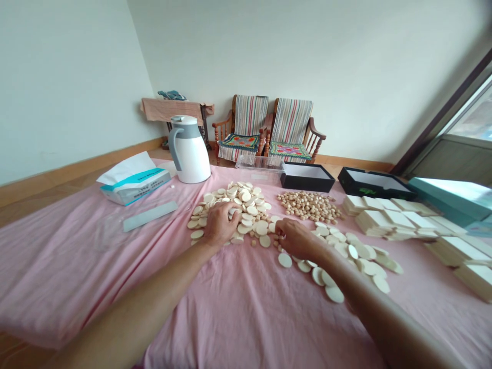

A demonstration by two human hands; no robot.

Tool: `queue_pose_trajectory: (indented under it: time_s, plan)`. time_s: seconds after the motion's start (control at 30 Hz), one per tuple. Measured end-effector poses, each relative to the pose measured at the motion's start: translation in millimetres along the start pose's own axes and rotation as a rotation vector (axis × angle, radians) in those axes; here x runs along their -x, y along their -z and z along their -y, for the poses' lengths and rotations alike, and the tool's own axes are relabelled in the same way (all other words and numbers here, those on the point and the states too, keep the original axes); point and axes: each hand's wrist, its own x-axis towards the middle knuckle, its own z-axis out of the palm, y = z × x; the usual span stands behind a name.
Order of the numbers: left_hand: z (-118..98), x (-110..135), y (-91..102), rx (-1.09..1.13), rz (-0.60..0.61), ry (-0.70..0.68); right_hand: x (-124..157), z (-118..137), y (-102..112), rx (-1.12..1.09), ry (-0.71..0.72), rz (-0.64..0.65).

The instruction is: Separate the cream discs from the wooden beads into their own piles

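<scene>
My left hand (222, 224) rests at the near side of a heap of pale round wooden discs (246, 196). Its fingers are curled, with a pale disc (232, 210) showing between thumb and forefinger. To the right, my right hand (296, 239) is closed, its fingertips pinched together low over the cloth; whatever they hold is hidden. A few small wooden beads (277, 244) lie right by these fingertips. A second spread of larger discs (361, 251) lies beside and beyond my right forearm. Behind the right hand is a pile of small wooden beads (307, 205).
Stacks of pale square tiles (390, 220) stand at right, near a teal box (453, 197). Two black boxes (307, 183) and a clear plastic tray (259, 166) line the back. A white jug (194, 154) and tissue pack (136, 184) stand left on the pink cloth (230, 318).
</scene>
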Motion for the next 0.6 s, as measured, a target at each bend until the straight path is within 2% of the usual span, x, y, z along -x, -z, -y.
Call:
queue_pose_trajectory:
  time_s: [0.07, 0.13, 0.23, 0.4, 0.5, 0.6]
  plan:
    - [0, 0, 0.0, 0.005, 0.003, 0.004, -2, -3, 2, -0.017, 0.0, -0.003]
    - [1, 0, 0.1, 0.008, 0.004, 0.006, -6, -13, 7, -0.022, -0.039, -0.059]
    - [1, 0, 0.2, 0.008, 0.006, 0.005, -14, -40, 18, 0.045, -0.181, -0.186]
    - [2, 1, -0.4, 0.009, 0.003, 0.001, -27, -78, 34, 0.114, -0.342, -0.29]
    - [2, 0, -1.0, 0.015, -0.004, -0.001, -28, -76, 40, 0.125, -0.397, -0.371]
    - [3, 0, -1.6, 0.022, -0.007, 0.002, -26, -55, 39, 0.047, -0.288, -0.342]
